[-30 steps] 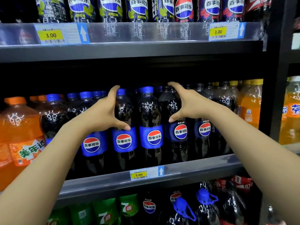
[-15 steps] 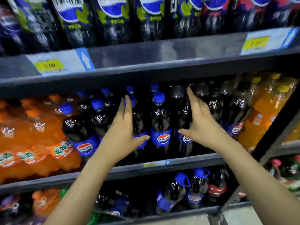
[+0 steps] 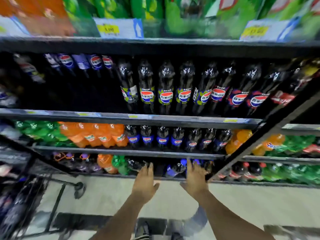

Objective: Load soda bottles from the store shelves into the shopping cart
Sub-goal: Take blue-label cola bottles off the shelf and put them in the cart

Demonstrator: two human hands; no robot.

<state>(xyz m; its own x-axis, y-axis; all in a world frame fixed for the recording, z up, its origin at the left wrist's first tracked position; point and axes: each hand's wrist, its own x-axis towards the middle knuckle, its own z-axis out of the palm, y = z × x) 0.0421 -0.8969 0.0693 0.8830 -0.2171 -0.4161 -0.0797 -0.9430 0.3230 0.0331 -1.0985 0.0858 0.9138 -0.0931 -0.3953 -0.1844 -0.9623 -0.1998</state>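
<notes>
Dark cola bottles with blue labels stand in a row on the second shelf from the floor. On the bottom shelf a large cola bottle with a blue handle stands between my two hands. My left hand is open, fingers stretched toward the bottom shelf, holding nothing. My right hand is also open, fingers reaching just right of that bottle. The black wire shopping cart is at the lower left with dark bottles inside. The picture is blurred by motion.
Orange soda bottles and green bottles fill the shelf to the left. Taller cola bottles line the shelf above. A black shelf upright runs diagonally on the right. Pale floor tiles lie below.
The view has pulled back and tilted down. Both hands have dropped from the blue-labelled cola row to the bottom shelf, still holding nothing. The cart has come into view.
</notes>
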